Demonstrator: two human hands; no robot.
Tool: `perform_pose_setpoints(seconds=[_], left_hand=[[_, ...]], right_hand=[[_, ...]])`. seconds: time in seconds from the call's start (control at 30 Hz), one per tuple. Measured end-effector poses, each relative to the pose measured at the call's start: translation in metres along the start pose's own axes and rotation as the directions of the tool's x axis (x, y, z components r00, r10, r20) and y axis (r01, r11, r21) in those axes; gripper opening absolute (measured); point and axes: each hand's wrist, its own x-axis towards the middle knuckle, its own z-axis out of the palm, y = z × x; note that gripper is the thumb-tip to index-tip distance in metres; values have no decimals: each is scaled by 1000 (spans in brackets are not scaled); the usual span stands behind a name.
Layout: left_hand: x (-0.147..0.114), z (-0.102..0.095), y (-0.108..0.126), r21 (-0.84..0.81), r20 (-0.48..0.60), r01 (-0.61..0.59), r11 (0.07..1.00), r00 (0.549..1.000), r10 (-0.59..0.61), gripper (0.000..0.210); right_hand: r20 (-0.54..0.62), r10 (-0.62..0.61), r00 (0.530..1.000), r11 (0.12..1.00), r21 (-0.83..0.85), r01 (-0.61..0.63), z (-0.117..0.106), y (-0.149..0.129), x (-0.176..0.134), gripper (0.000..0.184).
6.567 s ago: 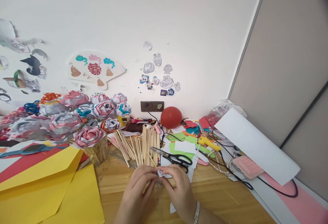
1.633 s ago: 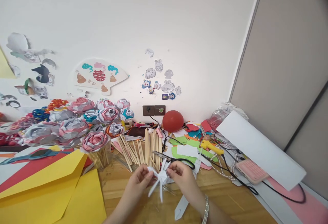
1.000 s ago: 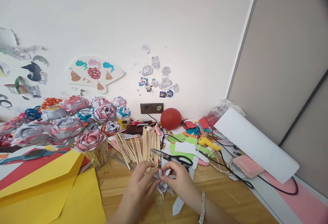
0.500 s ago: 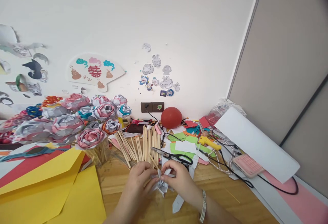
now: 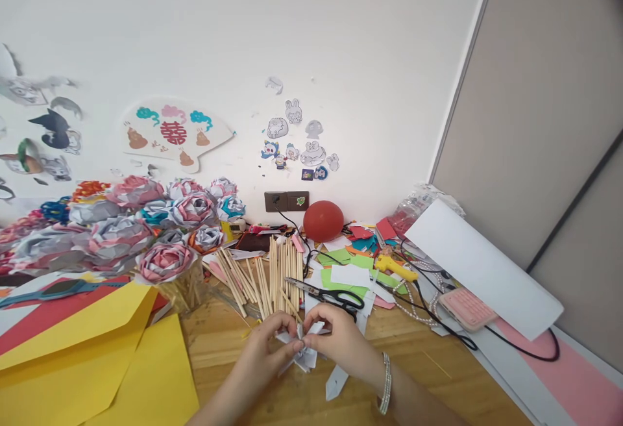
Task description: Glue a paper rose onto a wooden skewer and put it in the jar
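A small folded white paper flower [image 5: 305, 360] is between my two hands, low over the wooden table. My left hand [image 5: 273, 343] pinches its left side, thumb and fingertips pressed together at the paper. From the right, my right hand [image 5: 335, 335] grips the other side near the middle, and its thumb almost meets the left thumb. Folded petals stick out below the fingers; the centre is partly hidden. Just beyond my hands lie several wooden sticks [image 5: 285, 263] and black-handled scissors [image 5: 324, 293]. A white paper strip [image 5: 337, 382] lies beside my right wrist.
Paper flowers [image 5: 168, 260] crowd the left, behind yellow paper sheets [image 5: 146, 367]. At the back sits a red balloon [image 5: 323, 221]. To the right are a yellow glue gun [image 5: 395, 266], its cable, a pink calculator-like device [image 5: 468, 309] and a white sheet [image 5: 481, 267].
My left thumb has moved up and right, toward the middle of the paper flower. The fingers have shifted on the petals. The whole view has moved slightly.
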Motion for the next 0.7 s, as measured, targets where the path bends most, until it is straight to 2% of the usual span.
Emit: perform_pose_setpoints(seconds=[0.17,0.3,0.53,0.7], left_hand=[[-2,2,-4,-21,-44,-30,999,999,29,16],[-2,0,-1,-11,-59,-12,1000,998,12,19],[-1,-2,2,-20,0,54,998,999,-54,21],[0,-1,0,-24,44,3,1000,999,-2,22]], right_hand=[[33,-24,999,1000,5,24,-1,0,0,8],[68,3,998,998,55,-6,-3,-1,-1,10],[110,81,991,990,104,-92,0,5,1,10],[121,67,990,998,-6,-66,-2,5,1,10]])
